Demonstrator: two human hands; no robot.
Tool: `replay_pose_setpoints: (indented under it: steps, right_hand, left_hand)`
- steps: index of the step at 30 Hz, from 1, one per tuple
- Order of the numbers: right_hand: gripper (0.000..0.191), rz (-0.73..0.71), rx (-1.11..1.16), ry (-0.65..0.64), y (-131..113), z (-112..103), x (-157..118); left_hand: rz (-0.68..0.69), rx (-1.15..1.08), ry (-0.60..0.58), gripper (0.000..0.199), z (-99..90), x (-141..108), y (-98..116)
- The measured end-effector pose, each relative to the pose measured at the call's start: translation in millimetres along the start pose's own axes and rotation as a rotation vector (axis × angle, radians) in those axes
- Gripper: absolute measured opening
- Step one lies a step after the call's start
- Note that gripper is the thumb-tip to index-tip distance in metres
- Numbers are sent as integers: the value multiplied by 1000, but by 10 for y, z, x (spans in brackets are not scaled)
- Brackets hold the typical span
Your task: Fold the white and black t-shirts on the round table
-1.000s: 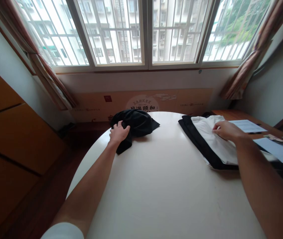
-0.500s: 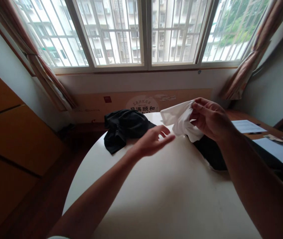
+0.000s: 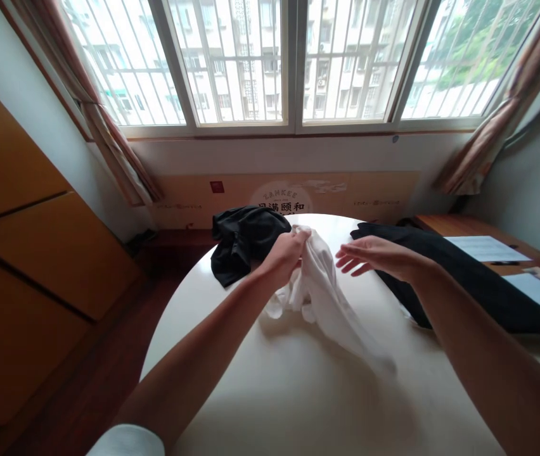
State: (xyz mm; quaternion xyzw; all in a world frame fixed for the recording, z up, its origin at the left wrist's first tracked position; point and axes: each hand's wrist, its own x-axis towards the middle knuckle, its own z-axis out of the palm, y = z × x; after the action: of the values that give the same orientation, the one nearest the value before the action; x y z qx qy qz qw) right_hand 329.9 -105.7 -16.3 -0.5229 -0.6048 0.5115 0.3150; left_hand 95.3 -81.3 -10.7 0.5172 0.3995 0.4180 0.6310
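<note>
- White garment (image 3: 322, 278) is held up over the round white table (image 3: 270, 392), right in the middle of the view!
- A bunched upper part of it is gripped by the left hand (image 3: 286, 256), whose fingers are curled shut around the cloth.
- Below that grip the fabric is draped in folds, and one long end is trailed toward the near right, its tip blurred; whether the tabletop is touched there cannot be told.
- And the right hand (image 3: 377, 256): held just beside the garment, apart from it, with fingers extended and slightly parted.
- To the left, a crumpled black cloth (image 3: 260, 231) is set near the table's far edge, partly hidden by the left hand.
- Over on the right, black clothing (image 3: 479, 278) is laid out flat, crossed in view by the right forearm.
- Beyond it, paper sheets (image 3: 488, 248) are spread on a wooden desk (image 3: 441, 224).
</note>
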Motion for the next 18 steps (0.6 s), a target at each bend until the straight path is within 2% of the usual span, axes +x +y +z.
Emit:
replay_pose_setpoints:
  steps: [2, 3, 5, 7, 11, 14, 18]
  right_hand:
    - [68, 33, -46, -230, 68, 100, 31]
    - [65, 19, -51, -270, 86, 160, 50]
    - [60, -4, -54, -239, 107, 244, 93]
    - [59, -16, -24, -175, 107, 240, 119]
    - [57, -54, -24, -102, 35, 19, 30]
    - [54, -121, -46, 29, -43, -143, -97]
    - [45, -246, 274, 261, -94, -219, -156]
  left_hand:
    - [-54, 45, -122, 17, -47, 17, -3]
    - [-72, 68, -212, 14, -66, 15, -3]
    - [-76, 100, -378, 10, -107, -1, 11]
    - [-54, 139, -463, 9, -161, -8, 34]
    - [28, 160, -447, 21, -308, 79, 21]
    - [74, 171, -407, 29, -397, 194, -48]
    - [123, 247, -250, 34, -472, 260, -19]
